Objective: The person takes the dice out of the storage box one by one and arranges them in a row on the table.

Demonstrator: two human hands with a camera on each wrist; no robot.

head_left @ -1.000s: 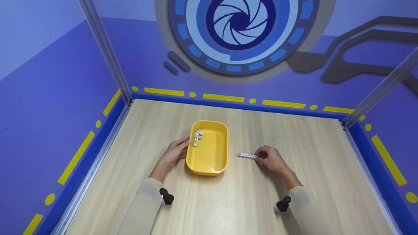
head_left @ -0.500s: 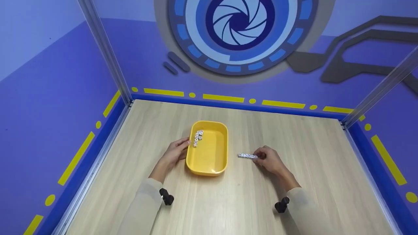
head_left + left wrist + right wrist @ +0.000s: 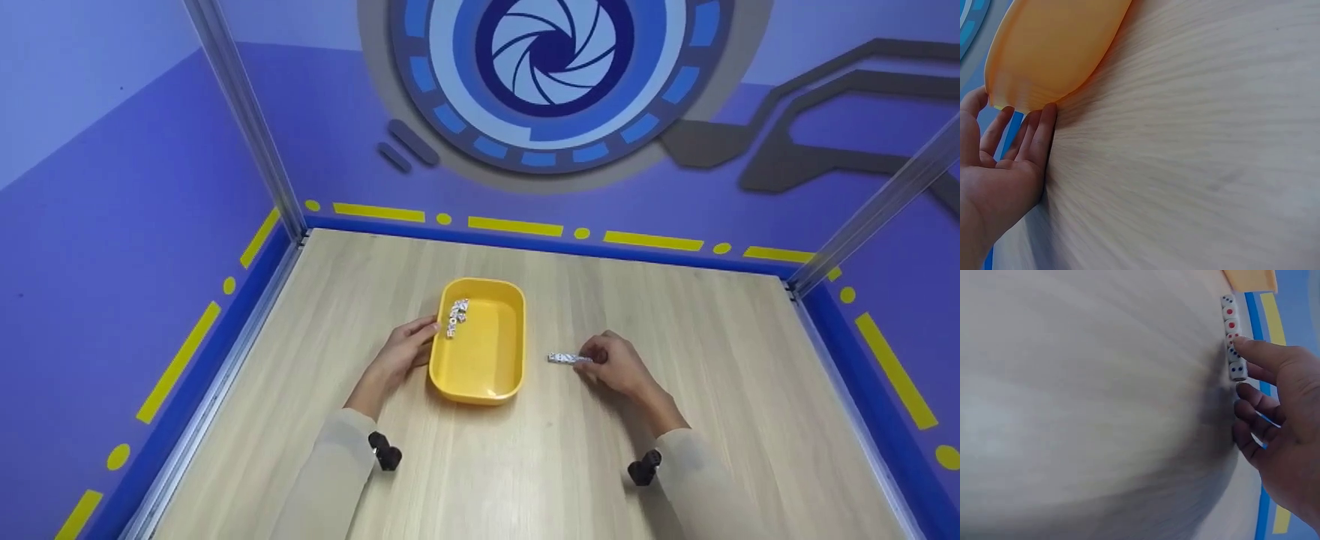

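Note:
A shallow yellow plastic box (image 3: pixel 480 360) stands on the table. My left hand (image 3: pixel 403 352) holds its left side, with the thumb on the rim and the other fingertips low against the outer wall, as the left wrist view shows. Inside, along the left wall, lies a small group of white dice (image 3: pixel 457 316). To the right of the box, my right hand (image 3: pixel 616 362) pinches a straight row of dice (image 3: pixel 1230 325) with red and dark pips. Its thumb (image 3: pixel 1258 351) presses on the row's face; the index finger is mostly hidden behind. The other fingers curl loosely below.
The wooden tabletop (image 3: pixel 495 480) is bounded by a blue back wall (image 3: pixel 330 142) and side walls with metal posts (image 3: pixel 251 112). Black wrist cameras sit at both sleeves. Bare table lies between the box and the dice row.
My right hand has shifted slightly left along the dice row, covering more of it. The left hand and the box stay where they were.

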